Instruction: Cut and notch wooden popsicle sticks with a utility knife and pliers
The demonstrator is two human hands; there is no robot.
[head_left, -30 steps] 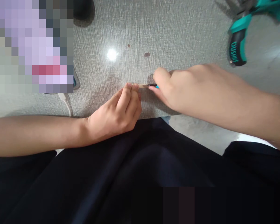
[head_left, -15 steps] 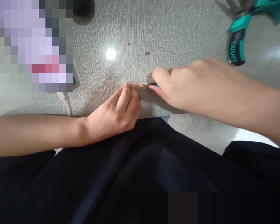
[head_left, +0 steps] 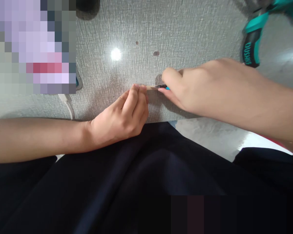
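Note:
My left hand (head_left: 123, 115) rests on the near edge of the grey textured table (head_left: 136, 29), fingers curled and pinched on one end of a small pale strip (head_left: 151, 87). My right hand (head_left: 205, 86) comes in from the right, closed on a thin tool with a black tip and a blue body (head_left: 164, 86). The tool's tip meets the strip's other end. Most of the tool is hidden inside my fist.
Teal-and-black pliers (head_left: 252, 42) lie at the table's far right. A white cable (head_left: 67, 107) runs off the near edge at left, beside a blurred-out patch. A dark object (head_left: 86, 6) sits at the top. My dark-clothed lap fills the bottom.
Both hands keep their hold; the right hand and the view have shifted very slightly, nothing else moved.

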